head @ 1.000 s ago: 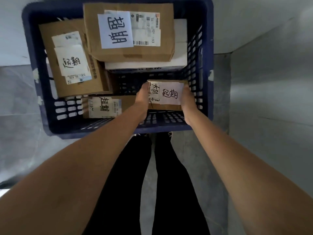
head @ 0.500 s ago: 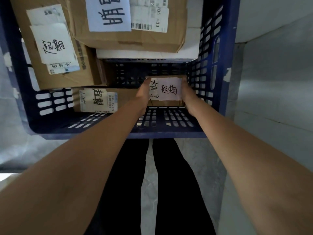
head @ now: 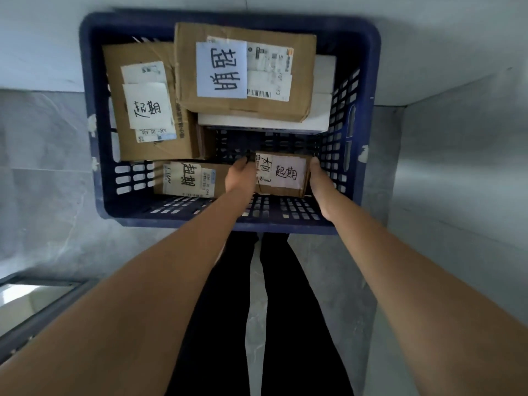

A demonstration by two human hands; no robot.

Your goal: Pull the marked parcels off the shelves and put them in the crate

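Note:
A dark blue plastic crate (head: 94, 138) stands on the floor below me. Low in its near right corner is a small cardboard parcel (head: 285, 174) with a white handwritten label. My left hand (head: 239, 178) presses its left end and my right hand (head: 320, 184) its right end. Three other marked cardboard parcels lie in the crate: a large one (head: 245, 72) at the back on a white box (head: 320, 115), a medium one (head: 145, 104) at the left, and a flat one (head: 188, 180) at the near left.
Grey tiled floor surrounds the crate. A pale wall (head: 463, 155) rises close on the right. A dark metal frame edge (head: 43, 312) runs at the lower left. My legs in black trousers (head: 257, 310) stand just behind the crate's near rim.
The view has pulled back, so the whole crate shows. Both hands still hold the small parcel, now low in the crate's near right corner.

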